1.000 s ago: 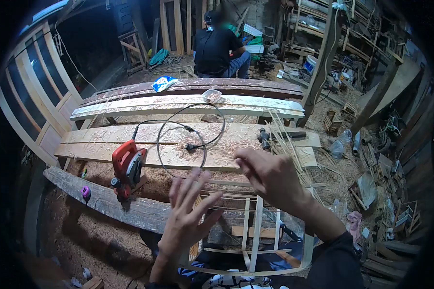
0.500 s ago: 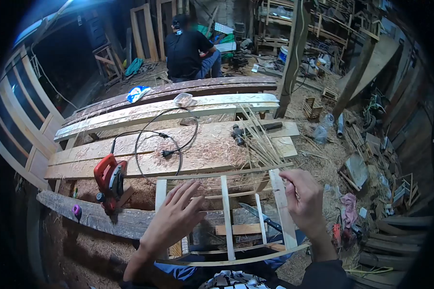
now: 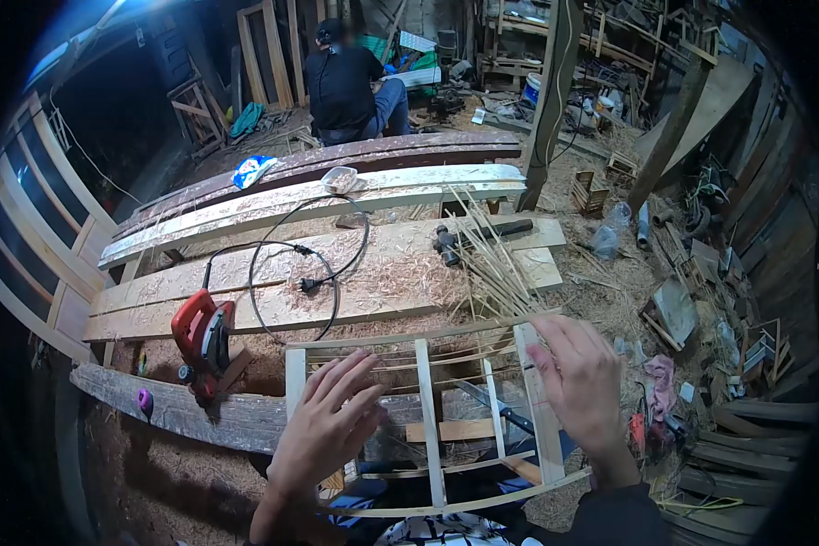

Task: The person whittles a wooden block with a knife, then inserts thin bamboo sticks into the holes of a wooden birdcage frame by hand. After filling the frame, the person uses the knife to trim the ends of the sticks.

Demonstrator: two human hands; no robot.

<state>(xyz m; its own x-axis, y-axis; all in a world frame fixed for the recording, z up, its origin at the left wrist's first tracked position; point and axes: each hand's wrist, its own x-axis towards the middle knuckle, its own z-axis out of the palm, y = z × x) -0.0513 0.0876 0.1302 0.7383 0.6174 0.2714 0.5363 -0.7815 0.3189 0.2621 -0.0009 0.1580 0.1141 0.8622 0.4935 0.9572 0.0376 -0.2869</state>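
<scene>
A small wooden frame of pale slats and thin strips is right in front of me. Over its left end piece hovers my left hand, fingers spread and holding nothing. Beside the wider right end slat is my right hand, thumb apart from the loosely bent fingers, fingertips close to the slat's top. Through the frame's openings I see a knife with a dark handle and a short wood piece, both lying on the weathered plank beneath.
A red power planer stands left, its black cord looped over shaving-covered boards. A hammer lies near a bundle of thin sticks. Beyond, a person sits facing away. A post rises at the back right.
My right hand has loosened from a closed curl to more extended fingers. My left hand has shifted slightly down and left, and the frame has tilted a little.
</scene>
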